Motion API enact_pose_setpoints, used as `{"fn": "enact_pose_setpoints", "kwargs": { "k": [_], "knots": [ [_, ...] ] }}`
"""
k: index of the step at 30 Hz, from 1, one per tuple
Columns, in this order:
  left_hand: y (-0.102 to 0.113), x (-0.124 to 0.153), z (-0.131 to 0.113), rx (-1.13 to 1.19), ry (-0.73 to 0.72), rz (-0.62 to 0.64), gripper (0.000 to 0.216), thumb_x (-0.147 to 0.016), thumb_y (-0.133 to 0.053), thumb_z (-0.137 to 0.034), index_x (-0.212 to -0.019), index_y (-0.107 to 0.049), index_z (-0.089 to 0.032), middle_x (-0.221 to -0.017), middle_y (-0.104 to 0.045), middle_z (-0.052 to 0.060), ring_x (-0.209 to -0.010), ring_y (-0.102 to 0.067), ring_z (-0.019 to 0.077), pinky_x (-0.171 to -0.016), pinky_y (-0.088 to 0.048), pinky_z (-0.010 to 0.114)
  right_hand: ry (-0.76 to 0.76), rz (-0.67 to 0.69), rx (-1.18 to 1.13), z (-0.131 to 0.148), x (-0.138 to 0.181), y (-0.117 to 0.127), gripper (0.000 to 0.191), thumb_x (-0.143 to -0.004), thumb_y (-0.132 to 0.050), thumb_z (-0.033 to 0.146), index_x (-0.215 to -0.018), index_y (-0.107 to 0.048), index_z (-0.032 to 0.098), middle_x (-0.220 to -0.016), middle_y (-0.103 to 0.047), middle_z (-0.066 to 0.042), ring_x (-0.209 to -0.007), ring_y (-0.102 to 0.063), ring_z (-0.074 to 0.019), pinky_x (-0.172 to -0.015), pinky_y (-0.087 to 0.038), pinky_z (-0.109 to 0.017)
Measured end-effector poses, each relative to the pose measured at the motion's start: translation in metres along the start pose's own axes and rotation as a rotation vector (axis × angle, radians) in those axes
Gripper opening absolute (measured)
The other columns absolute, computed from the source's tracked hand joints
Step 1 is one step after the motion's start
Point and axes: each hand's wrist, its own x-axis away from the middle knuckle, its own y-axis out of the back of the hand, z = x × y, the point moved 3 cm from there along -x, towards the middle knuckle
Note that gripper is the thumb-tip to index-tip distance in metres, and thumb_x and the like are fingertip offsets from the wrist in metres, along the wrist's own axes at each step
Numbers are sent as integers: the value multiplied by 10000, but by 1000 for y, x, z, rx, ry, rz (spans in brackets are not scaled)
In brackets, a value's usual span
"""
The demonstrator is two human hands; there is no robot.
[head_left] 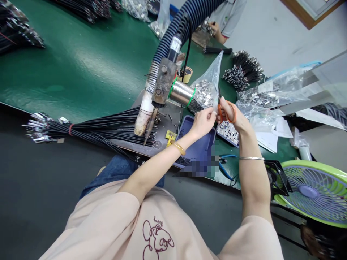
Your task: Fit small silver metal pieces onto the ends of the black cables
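Nearest the lens: pink shirt [159, 220], both forearms reaching over the bench [89, 68] edge. Left to right: black cable bundle [18, 30] at far left, second bundle [90, 10] along the top. Broad stretch of green top shows between those and the banded bundle [92, 126]. That one's metal ends overhang the front edge; its other end lies under the iron [150, 124]. Iron points down, hose [168, 41] arching over from behind; together they block the left side of the work spot. Solder spool [183, 93] sticks out right from the iron mount, just beside the bag [204, 92] of metal parts. Purple tray [200, 146] sits at the front edge, below the left hand [204, 121]. Left fingers are pinched closed at the bag's lower corner. Co-worker's hand [215, 30] at the far side, well apart. Right hand [227, 108] is closed round the orange handles of the scissors [232, 113], dark blades up beside the bag; can't tell blade gap. Parts box [227, 131] right below, pliers [226, 169] near the edge. Green fan [309, 191] crowds the right elbow.
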Motion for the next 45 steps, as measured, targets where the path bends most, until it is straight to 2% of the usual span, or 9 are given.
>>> {"fn": "enact_pose_setpoints", "kwargs": {
  "k": [8, 14, 21, 24, 30, 33, 36, 40, 45],
  "knots": [
    [-1, 3, -5, 6, 47, 23, 464, -936, -522, -91, -592, -245, -232, -516, -307, -44, -519, -319, 144, -577, -223, 306, 45, -64, -38, 22, -46, 20, 646, -906, -367, 820, -691, -479, 221, -577, -511, 25, -497, -505, -103, -539, -372, -256],
    [0, 6, -3, 18, 131, -9, 447, -908, -537, -62, -570, -289, -216, -520, -311, -47, -526, -311, 129, -590, -205, 302, -98, -93, -37, 42, -72, 26, 803, -956, -28, 752, -710, -481, 138, -726, -600, -12, -534, -463, -12, -574, -324, -210],
    [-7, 55, -30, 323, 212, -71, 405, -985, -511, -326, -645, -336, -195, -595, -291, -66, -575, -276, 89, -586, -221, 268, -108, -92, 404, 37, 30, 37, 713, -857, -363, 872, -663, -522, 205, -578, -548, -16, -561, -476, -122, -592, -352, -290],
    [-9, 102, -55, 498, 271, 277, 394, -962, -548, -453, -700, -447, -177, -606, -367, -65, -587, -329, 78, -578, -258, 237, -277, -92, 735, 11, 99, 34, 689, -854, -358, 849, -595, -474, 222, -534, -506, -14, -550, -437, -154, -581, -298, -320],
    [20, 208, -41, 449, 423, 1391, 353, -839, -692, -510, -760, -655, -167, -604, -526, -36, -557, -436, 84, -534, -328, 213, -636, 103, 943, -54, 178, -9, 401, -898, -524, 593, -702, -601, 252, -681, -677, -39, -653, -618, -238, -576, -332, -315],
    [50, 239, -5, 367, 655, 1472, 322, -821, -688, -486, -804, -682, -164, -645, -590, -15, -573, -518, 111, -531, -379, 208, -696, 120, 940, -65, 184, -23, 306, -898, -588, 535, -850, -706, 257, -817, -755, -56, -818, -703, -284, -608, -377, -315],
    [84, 253, 17, 170, 659, 1309, 195, -842, -633, -335, -870, -734, -170, -661, -615, -32, -580, -499, 97, -542, -347, 185, -555, -67, 857, -53, 169, -21, 271, -896, -621, 485, -955, -746, 252, -910, -780, -69, -900, -726, -302, -685, -466, -350],
    [121, 257, 25, -40, 603, 1134, 133, -810, -585, -154, -751, -704, -138, -601, -512, -55, -597, -415, 75, -582, -264, 180, -83, -509, 474, -17, 106, 0, 254, -910, -602, 391, -1053, -742, 235, -1021, -771, -70, -937, -727, -248, -853, -573, -399],
    [143, 257, 36, -177, 538, 1089, 127, -814, -585, -149, -736, -682, -124, -603, -473, -59, -602, -393, 77, -608, -242, 188, 9, -515, 150, 20, -7, 14, 232, -842, -597, 69, -962, -747, 199, -922, -755, -35, -785, -688, -147, -762, -597, -318]
  ]
}}
